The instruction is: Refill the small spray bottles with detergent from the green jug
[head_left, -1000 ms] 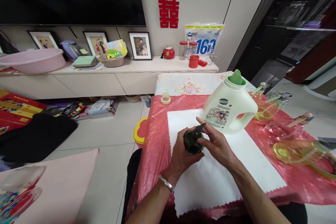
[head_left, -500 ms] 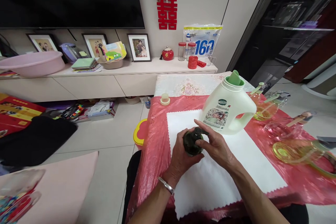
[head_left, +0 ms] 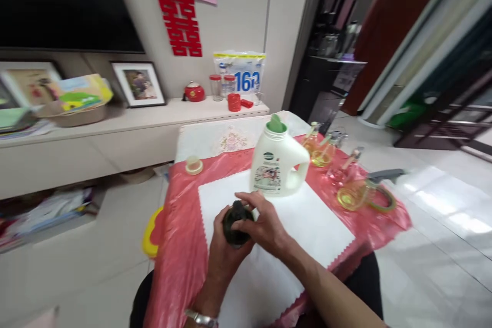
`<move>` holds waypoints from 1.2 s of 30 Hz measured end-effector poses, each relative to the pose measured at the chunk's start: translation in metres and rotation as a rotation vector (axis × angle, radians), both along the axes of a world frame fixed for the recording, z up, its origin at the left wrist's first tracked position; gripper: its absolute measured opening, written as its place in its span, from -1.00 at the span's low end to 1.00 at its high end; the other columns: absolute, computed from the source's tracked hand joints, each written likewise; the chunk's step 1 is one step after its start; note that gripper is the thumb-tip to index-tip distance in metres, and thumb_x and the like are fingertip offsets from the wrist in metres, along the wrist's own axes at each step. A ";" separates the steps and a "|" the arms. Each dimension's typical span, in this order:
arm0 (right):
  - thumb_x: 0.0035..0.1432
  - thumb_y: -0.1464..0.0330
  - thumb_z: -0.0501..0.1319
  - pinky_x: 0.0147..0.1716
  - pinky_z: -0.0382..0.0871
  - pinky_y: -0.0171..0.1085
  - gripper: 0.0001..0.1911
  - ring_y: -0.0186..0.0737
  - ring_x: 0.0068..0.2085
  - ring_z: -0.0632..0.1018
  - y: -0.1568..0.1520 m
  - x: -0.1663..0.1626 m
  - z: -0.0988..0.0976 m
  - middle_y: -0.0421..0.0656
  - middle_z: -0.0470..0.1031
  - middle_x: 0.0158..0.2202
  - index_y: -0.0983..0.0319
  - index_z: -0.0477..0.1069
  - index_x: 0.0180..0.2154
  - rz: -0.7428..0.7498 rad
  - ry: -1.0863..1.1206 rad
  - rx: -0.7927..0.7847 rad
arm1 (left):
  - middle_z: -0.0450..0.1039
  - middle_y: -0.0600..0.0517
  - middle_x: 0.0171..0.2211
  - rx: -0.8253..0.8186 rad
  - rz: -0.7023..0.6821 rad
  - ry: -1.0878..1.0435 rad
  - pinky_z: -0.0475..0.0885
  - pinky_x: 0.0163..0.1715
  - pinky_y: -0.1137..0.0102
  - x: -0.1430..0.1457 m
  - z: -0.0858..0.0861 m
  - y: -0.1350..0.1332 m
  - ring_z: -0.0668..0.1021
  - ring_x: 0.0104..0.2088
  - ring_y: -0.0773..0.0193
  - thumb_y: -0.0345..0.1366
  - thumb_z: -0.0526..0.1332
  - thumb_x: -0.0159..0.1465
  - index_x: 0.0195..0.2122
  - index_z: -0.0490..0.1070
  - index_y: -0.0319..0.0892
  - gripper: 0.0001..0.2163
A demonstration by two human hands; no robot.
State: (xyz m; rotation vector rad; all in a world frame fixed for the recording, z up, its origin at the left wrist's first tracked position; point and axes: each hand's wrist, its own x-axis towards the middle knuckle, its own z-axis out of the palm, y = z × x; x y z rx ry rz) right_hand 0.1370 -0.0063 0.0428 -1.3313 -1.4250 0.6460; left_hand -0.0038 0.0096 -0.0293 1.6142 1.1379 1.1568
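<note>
My left hand (head_left: 226, 251) is wrapped round a dark green pump bottle (head_left: 235, 237), which stands over the white cloth (head_left: 282, 236). At the bottle's top, my right hand (head_left: 265, 223) closes its thumb and fingers about the black pump head (head_left: 239, 209). Just beyond my hands a large pale detergent jug (head_left: 269, 164) stands upright without its cap, its green spout showing. A translucent cap (head_left: 193, 165) rests on the red plastic sheet at the table's far left.
Several clear bottles with tinted contents, including a yellow one (head_left: 348, 197), line the table's right side, by a roll of tape (head_left: 384, 200). Behind is a low cabinet (head_left: 154, 128) with jars and picture frames. A yellow-rimmed bin (head_left: 149, 238) stands left of the table.
The view has swung to the right, so the table and hands appear further left. Both hands keep their hold on the pump bottle; the right hand's fingers have shifted slightly at the pump head.
</note>
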 end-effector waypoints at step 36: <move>-0.04 -0.06 0.28 -0.12 0.40 -0.12 -0.25 -0.18 -0.27 0.41 -0.069 0.190 0.014 -0.08 0.45 -0.23 0.28 0.50 0.07 -0.939 -0.169 0.023 | 0.50 -0.07 0.09 -0.025 -0.094 0.199 0.41 0.18 -0.04 0.002 0.010 -0.003 0.51 0.15 -0.10 0.07 0.23 0.20 0.04 0.43 -0.04 -0.54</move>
